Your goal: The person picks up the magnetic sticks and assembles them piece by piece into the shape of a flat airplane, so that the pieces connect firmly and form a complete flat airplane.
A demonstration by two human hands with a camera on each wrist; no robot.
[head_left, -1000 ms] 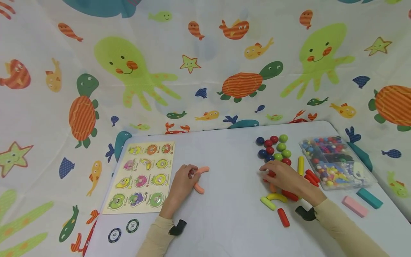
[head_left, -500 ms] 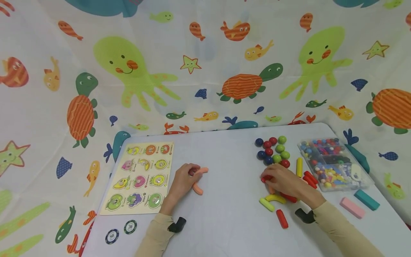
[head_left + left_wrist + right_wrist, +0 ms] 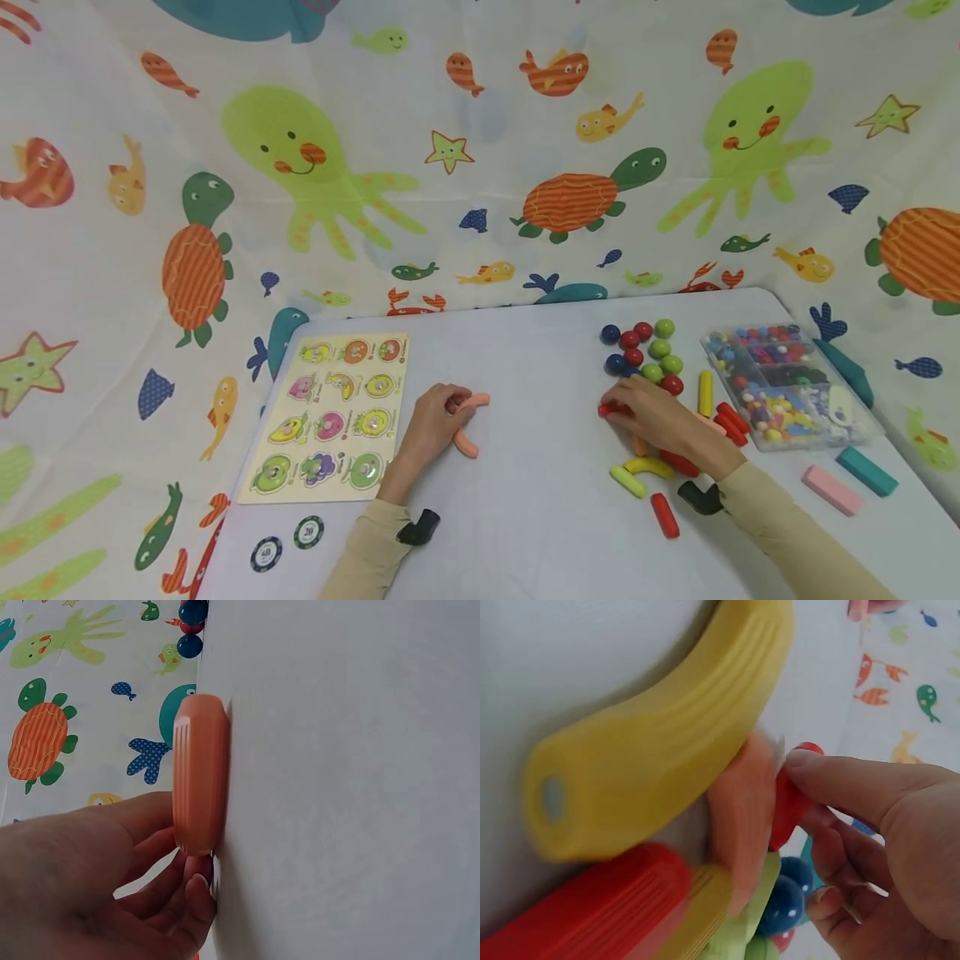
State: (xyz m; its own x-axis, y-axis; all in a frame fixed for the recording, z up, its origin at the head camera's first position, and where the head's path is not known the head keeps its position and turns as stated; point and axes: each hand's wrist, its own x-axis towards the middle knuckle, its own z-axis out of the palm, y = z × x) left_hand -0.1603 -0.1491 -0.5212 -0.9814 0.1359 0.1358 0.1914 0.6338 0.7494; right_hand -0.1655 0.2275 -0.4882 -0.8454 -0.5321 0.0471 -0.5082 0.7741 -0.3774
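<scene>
My left hand (image 3: 435,421) pinches the end of a curved orange magnetic stick (image 3: 477,400). A second curved orange magnetic stick (image 3: 467,445) lies just nearer, and one looms in the left wrist view (image 3: 201,776) before the fingers. At the right, thumb and fingers of my right hand (image 3: 651,410) hold a red magnetic stick (image 3: 786,802), its tip poking out to the left. Beneath and beside that hand lie a curved yellow stick (image 3: 660,735) with a grey disc in its end, an orange stick (image 3: 741,817) and another red stick (image 3: 592,907).
Blue, red and green balls (image 3: 655,350) cluster beyond the right hand. A divided bead box (image 3: 846,421), a pink block (image 3: 832,490) and a teal block (image 3: 867,472) stand farther right. A fruit puzzle board (image 3: 281,392) and two chips (image 3: 308,532) lie left.
My right hand has shifted slightly left with the red magnetic stick, whose tip now shows beyond the fingers. The left hand and the orange sticks have stayed in place.
</scene>
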